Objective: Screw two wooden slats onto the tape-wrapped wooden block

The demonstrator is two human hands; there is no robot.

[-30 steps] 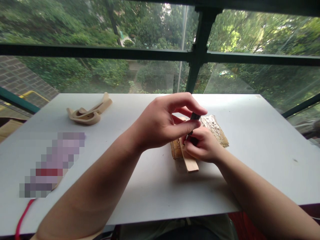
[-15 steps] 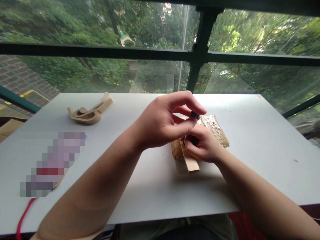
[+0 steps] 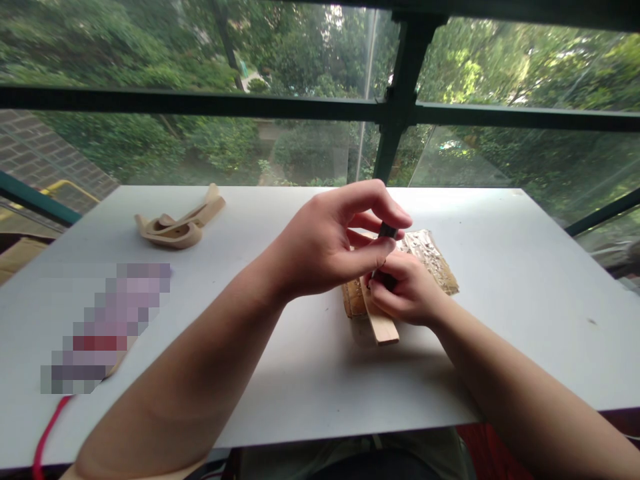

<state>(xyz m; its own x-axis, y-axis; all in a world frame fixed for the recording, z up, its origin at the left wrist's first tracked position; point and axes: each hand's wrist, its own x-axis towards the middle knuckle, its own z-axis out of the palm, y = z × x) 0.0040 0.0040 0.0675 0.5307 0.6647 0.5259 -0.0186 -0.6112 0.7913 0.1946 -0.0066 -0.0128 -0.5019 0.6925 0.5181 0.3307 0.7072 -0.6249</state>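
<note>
My left hand (image 3: 340, 233) reaches in from the left, with thumb and forefinger pinching the top of a small dark piece (image 3: 387, 230). Just below it, my right hand (image 3: 405, 287) has its fingers curled round a dark thing (image 3: 384, 279) that is mostly hidden. Whether the two dark parts belong to one tool, I cannot tell. Under my right hand lies a flat, pale wooden strip (image 3: 383, 327), its near end sticking out towards me. The strip rests on a worn piece of cardboard (image 3: 433, 260) with a torn, flaky surface.
A curved wooden piece (image 3: 175, 230) lies at the back left of the white table (image 3: 280, 380). Nearer on the left is a blurred-out flat item (image 3: 117, 320), with a red strap (image 3: 50, 433) hanging by the table edge. Windows with green frames (image 3: 393, 107) rise behind the table.
My left fingertips and the small dark piece between them have shifted very slightly to the left. My right hand, the wooden strip and the cardboard look the same.
</note>
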